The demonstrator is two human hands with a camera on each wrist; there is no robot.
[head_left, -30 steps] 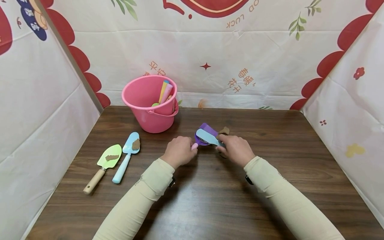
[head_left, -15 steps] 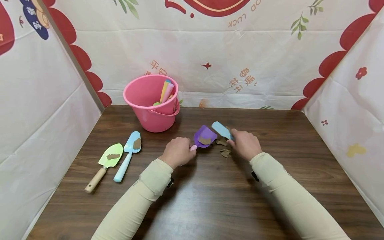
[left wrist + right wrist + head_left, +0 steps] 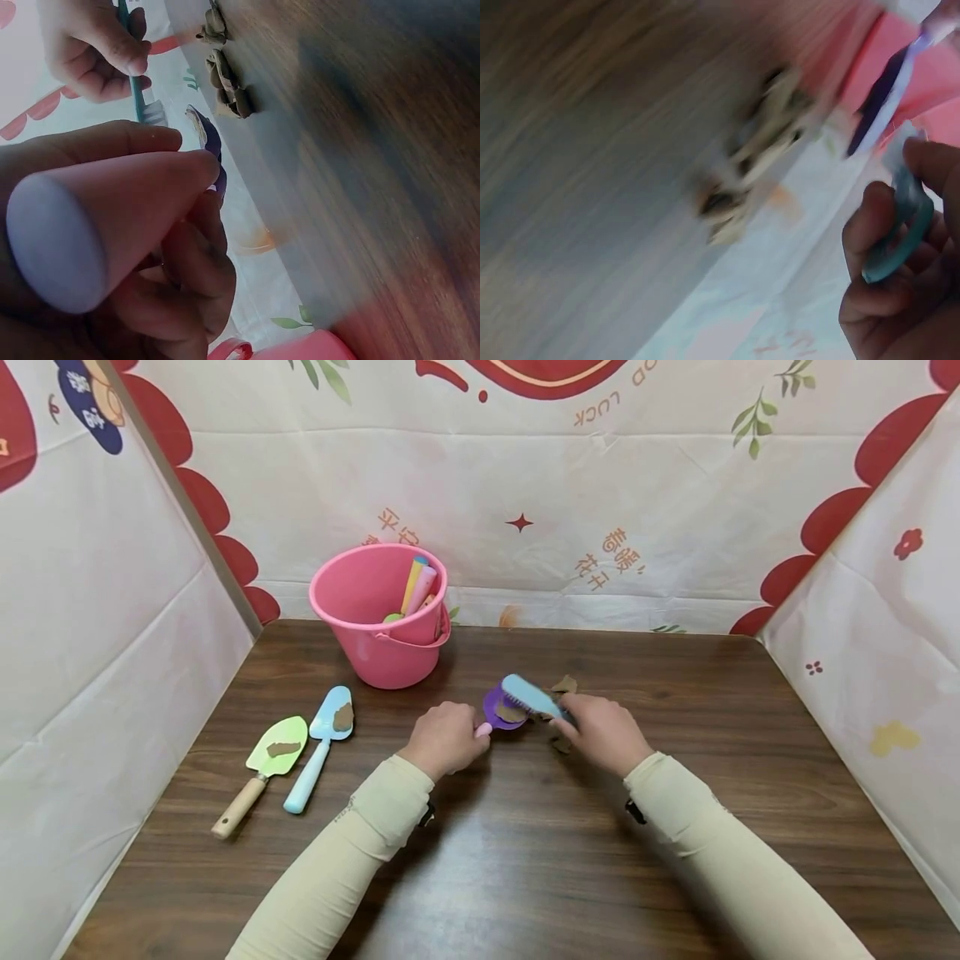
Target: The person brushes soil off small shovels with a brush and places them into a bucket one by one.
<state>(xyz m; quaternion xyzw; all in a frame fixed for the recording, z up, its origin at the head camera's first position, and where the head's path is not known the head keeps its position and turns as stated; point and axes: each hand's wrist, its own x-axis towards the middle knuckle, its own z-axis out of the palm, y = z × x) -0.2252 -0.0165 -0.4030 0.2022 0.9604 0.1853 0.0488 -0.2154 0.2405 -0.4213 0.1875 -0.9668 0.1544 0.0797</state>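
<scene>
Gripping pink handle (image 3: 483, 729) of purple scoop (image 3: 491, 703) w/ L hand (image 3: 444, 739); grasping blue brush (image 3: 528, 693) w/ R hand (image 3: 606, 735), bristles over scoop, can't tell if touching. Seeing brown scrap (image 3: 511, 715) in scoop, loose scraps (image 3: 566, 684) on tbl (image 3: 495, 877) just R of it, plus green trowel (image 3: 287, 732) & blue trowel (image 3: 323, 720) far L, pink bucket (image 3: 382, 652) behind.

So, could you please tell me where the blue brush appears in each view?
Head: the blue brush is just right of and below centre, in the right hand.
Left wrist: the blue brush is at upper left.
Right wrist: the blue brush is at the right, around mid-height.
Shared landmark: the purple scoop.
</scene>
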